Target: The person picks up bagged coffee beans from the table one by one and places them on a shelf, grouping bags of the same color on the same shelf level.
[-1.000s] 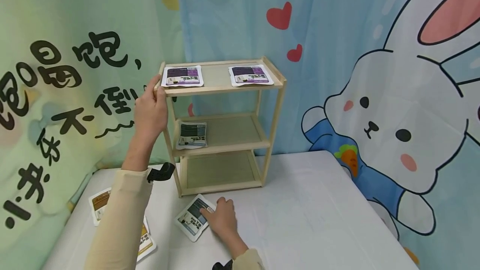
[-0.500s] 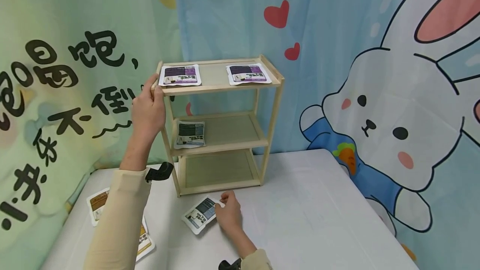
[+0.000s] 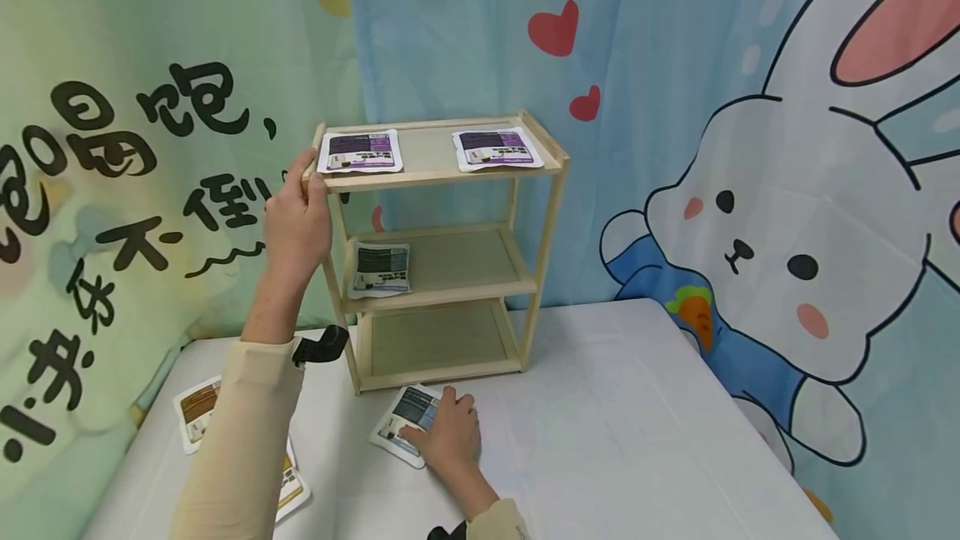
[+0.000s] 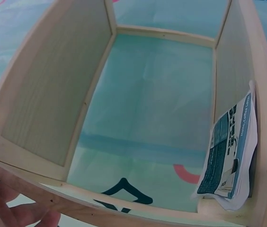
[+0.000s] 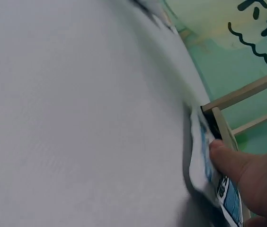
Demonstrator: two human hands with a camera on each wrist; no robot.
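Observation:
My left hand (image 3: pixel 300 219) grips the top left corner of a three-tier wooden shelf rack (image 3: pixel 465 261). In the left wrist view its fingers (image 4: pixel 24 210) curl round the frame. My right hand (image 3: pixel 450 436) holds a blue-and-white flat pouch (image 3: pixel 401 427) in front of the rack's base, covering its right side. The right wrist view shows the thumb (image 5: pixel 226 158) on the pouch's face, with the pouch close to the rack's foot. A similar blue pouch (image 3: pixel 381 269) lies at the left of the middle tier, and two purple pouches (image 3: pixel 360 151) lie on the top tier.
Brown-and-white pouches (image 3: pixel 291 486) lie on the white tabletop (image 3: pixel 622 432) at the left, partly behind the left sleeve (image 3: pixel 236 440). Behind the rack hangs a printed curtain (image 3: pixel 465 48) with a rabbit and hearts.
The right hand has shifted the blue pouch slightly right and toward the rack, and its hold on the pouch has changed. The left hand stays on the rack's corner.

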